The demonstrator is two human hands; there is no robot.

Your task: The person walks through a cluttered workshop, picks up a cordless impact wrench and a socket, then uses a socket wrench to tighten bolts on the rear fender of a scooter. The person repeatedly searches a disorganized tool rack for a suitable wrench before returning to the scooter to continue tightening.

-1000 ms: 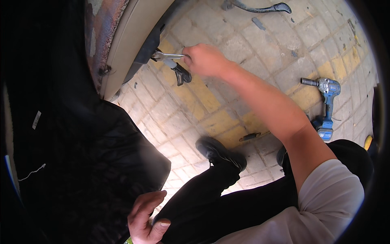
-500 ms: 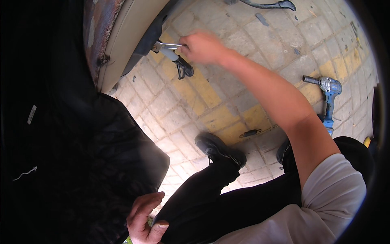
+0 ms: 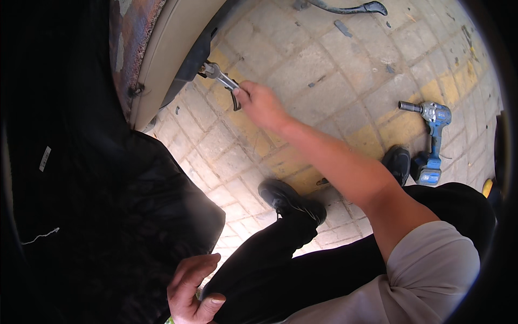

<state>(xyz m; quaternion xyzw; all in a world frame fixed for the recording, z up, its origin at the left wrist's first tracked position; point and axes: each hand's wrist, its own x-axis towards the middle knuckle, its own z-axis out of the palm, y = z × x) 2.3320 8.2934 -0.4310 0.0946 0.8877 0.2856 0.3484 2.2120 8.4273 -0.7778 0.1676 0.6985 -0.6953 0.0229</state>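
My right hand [image 3: 258, 102] grips the handle of a silver wrench [image 3: 222, 79]. The wrench's broad head sits at a fitting under the lower edge of a beige curved body panel [image 3: 164, 59] with dark trim. I cannot tell whether its jaws are seated on the fitting. Behind the wrench, a black loop-shaped end piece [image 3: 236, 101] shows in part. My left hand [image 3: 191, 291] is at the bottom, beside my knee and the edge of a black cover [image 3: 178, 200]. Its fingers are apart and it holds nothing.
A blue cordless impact wrench [image 3: 435, 129] with a long socket stands on the paving at right. A black curved lever [image 3: 350, 7] lies at the top, with a grey scrap [image 3: 342, 28] close by. My black shoes [image 3: 291, 198] are planted on the bricks.
My right hand has swung down and toward me with the wrench, whose broad side now shows. The grey tube behind it is now mostly covered. My left hand stays put.
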